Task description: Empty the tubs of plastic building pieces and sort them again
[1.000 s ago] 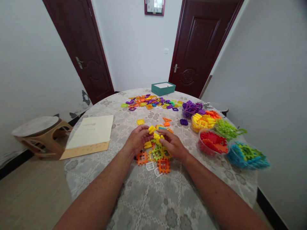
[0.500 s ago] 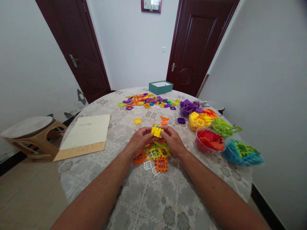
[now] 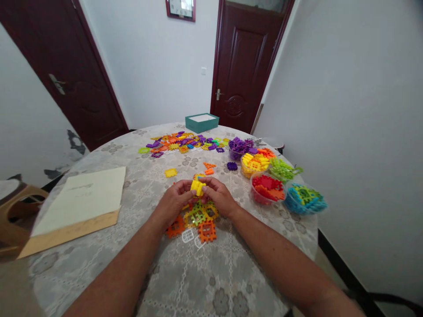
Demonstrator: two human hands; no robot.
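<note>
Between my fingertips, low over the middle of the table, is a small cluster of yellow building blocks (image 3: 198,188). My left hand (image 3: 176,199) grips it from the left, and my right hand (image 3: 218,196) from the right. Under my hands lie joined or overlapping notched square tiles, among them a lime green tile (image 3: 198,217) and an orange tile (image 3: 207,231). A white lattice window piece (image 3: 187,235) rests in front of them. Just beyond my fingers a yellow piece with a bit of blue is partly hidden.
A heap of mixed pieces (image 3: 183,143) spreads across the far side, before a teal box (image 3: 202,123). At right stand bowls of purple pieces (image 3: 240,146), yellow pieces (image 3: 254,164), red pieces (image 3: 267,188) and blue pieces (image 3: 306,199). A paper sheet (image 3: 82,198) lies at left.
The view has swung to the right, so everything sits further left. The yellow cluster has been turned a little between my fingers; both hands still hold it.
</note>
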